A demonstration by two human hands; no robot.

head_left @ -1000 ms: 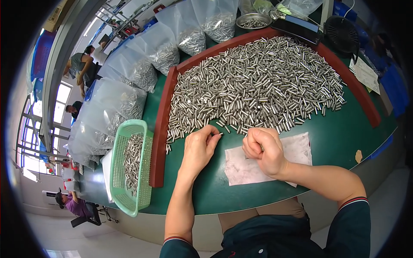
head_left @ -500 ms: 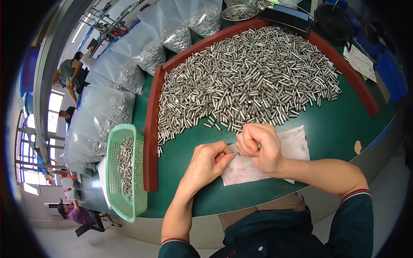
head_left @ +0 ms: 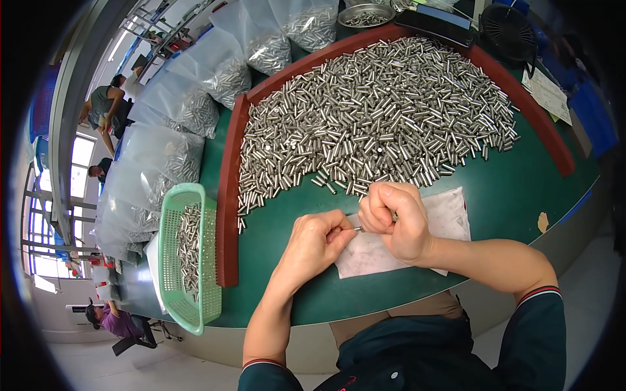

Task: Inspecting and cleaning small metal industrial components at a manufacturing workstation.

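My left hand (head_left: 315,244) and my right hand (head_left: 396,220) meet over a white cloth (head_left: 417,238) on the green table (head_left: 515,195). Together they pinch one small silver metal pin (head_left: 357,228) between their fingertips. My right hand is curled into a fist, and it seems to hold more pins inside, though I cannot tell for sure. Just beyond the hands lies a big heap of the same silver pins (head_left: 378,111), bounded by a dark red curved rim (head_left: 228,195).
A green plastic basket (head_left: 189,257) with pins sits at the left table edge. Clear bags of pins (head_left: 176,130) are stacked along the far left. A metal bowl (head_left: 365,13) and a small black fan (head_left: 508,29) stand at the back. Other people work at the left.
My left hand has come back from the edge of the pin heap toward my right hand, and both now pinch one pin over the cloth.
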